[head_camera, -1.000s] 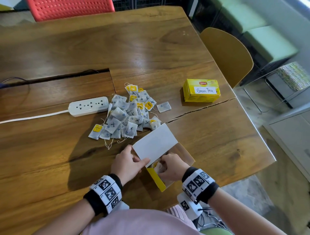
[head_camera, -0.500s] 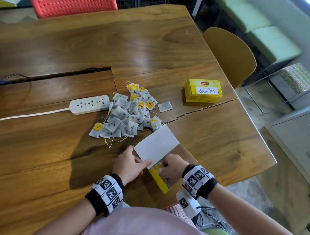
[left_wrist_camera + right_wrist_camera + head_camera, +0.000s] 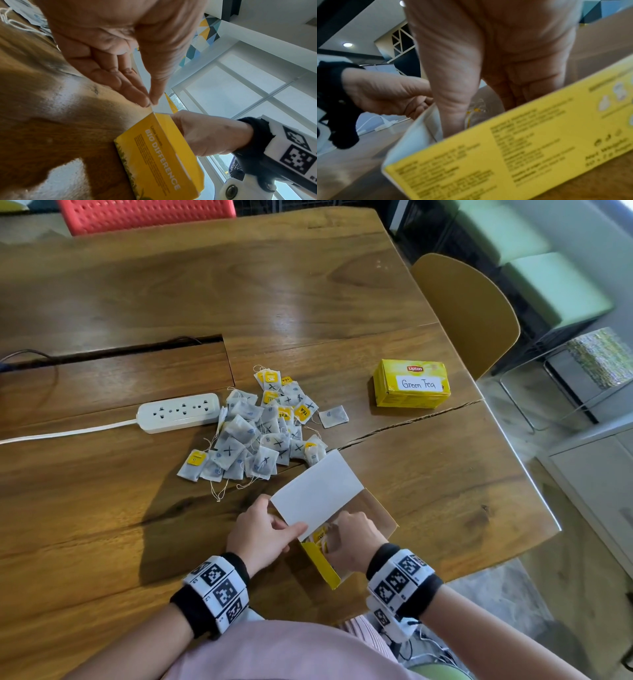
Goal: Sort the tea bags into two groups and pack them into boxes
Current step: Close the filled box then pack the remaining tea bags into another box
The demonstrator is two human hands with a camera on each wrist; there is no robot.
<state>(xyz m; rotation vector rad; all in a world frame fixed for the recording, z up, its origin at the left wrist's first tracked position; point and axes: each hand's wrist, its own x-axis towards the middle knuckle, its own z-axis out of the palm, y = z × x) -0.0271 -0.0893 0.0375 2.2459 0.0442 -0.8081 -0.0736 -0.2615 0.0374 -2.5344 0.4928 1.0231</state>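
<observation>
An open yellow tea box point(image 3: 322, 570) point(image 3: 163, 155) point(image 3: 505, 155) sits near the table's front edge, its white-lined lid point(image 3: 315, 491) raised. My left hand point(image 3: 291, 529) point(image 3: 150, 101) pinches the lid's near corner between thumb and fingers. My right hand point(image 3: 346, 535) point(image 3: 488, 81) reaches down into the box. Its thumb and fingers close round a tea bag point(image 3: 476, 108) with a yellow tag and strings; the box wall hides the fingertips. A loose pile of tea bags point(image 3: 260, 433), some marked with an X, lies behind the box. A closed yellow box labelled Green Tea point(image 3: 411, 385) stands at the right.
A white power strip point(image 3: 178, 412) with its cord lies left of the pile. One tea bag point(image 3: 334, 416) lies apart on the pile's right. A long cable slot point(image 3: 113, 350) cuts the table top. A yellow chair point(image 3: 469, 313) stands at the right edge, a red chair point(image 3: 147, 213) at the far side.
My right hand has shifted slightly inside the box. My left hand keeps the lid raised. The pile and the Green Tea box have not moved.
</observation>
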